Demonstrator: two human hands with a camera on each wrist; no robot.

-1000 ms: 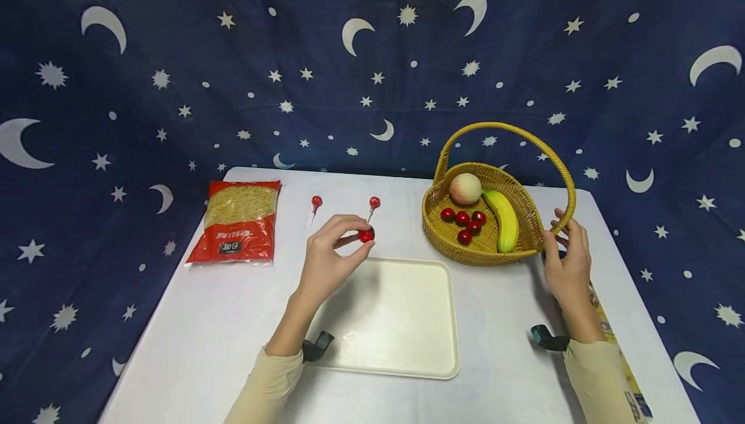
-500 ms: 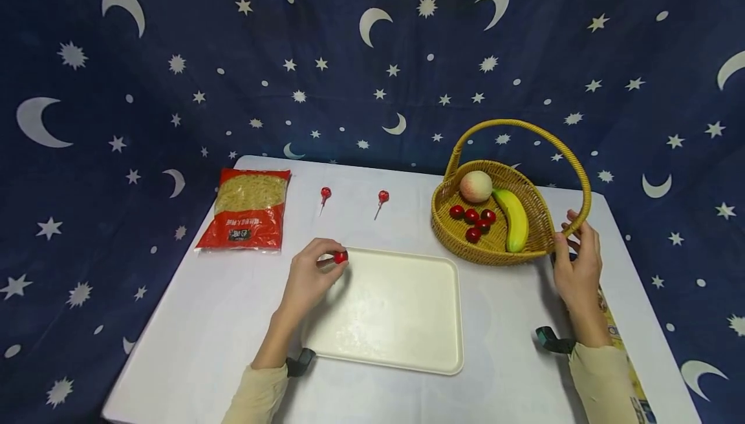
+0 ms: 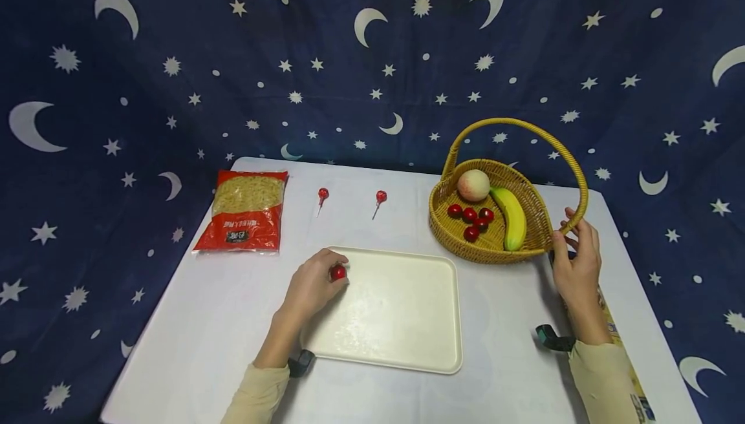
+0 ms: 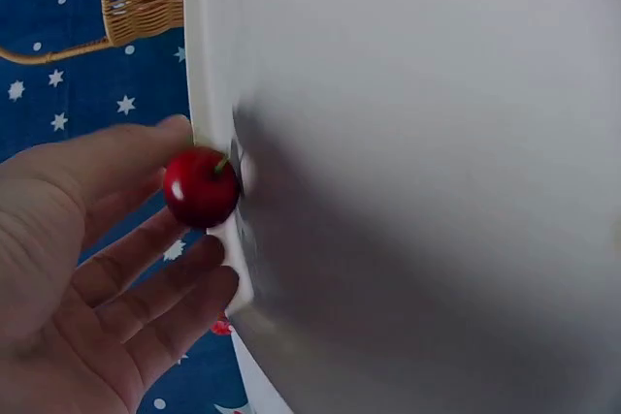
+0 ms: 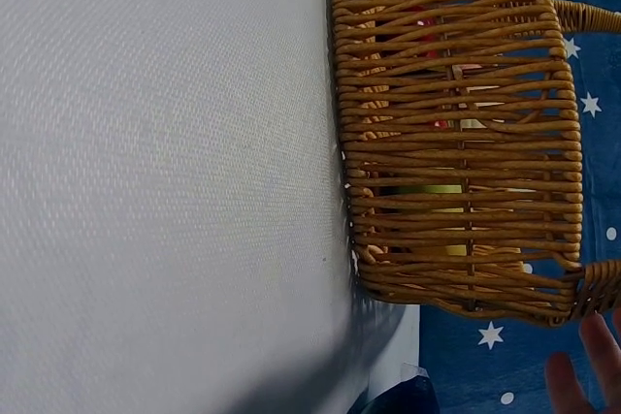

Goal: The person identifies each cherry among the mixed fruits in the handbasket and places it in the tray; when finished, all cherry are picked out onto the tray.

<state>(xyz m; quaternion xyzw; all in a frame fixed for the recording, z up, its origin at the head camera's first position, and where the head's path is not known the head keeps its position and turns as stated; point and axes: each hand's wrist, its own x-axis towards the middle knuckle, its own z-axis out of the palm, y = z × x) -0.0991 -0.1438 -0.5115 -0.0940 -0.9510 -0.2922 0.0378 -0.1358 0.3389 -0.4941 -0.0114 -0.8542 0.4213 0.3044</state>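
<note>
The left hand curls its thumb and fingers round a small red cherry. The cherry is low at the far left corner of the tray, and the rest of the tray is right of this hand. Past the hand lie two lollipops, with a red bag out to its left.

The right hand touches the foot of the basket handle; you cannot tell if it grips. To its left, inside the basket, are a banana, a peach and five more cherries. The white worktop is under everything.
</note>
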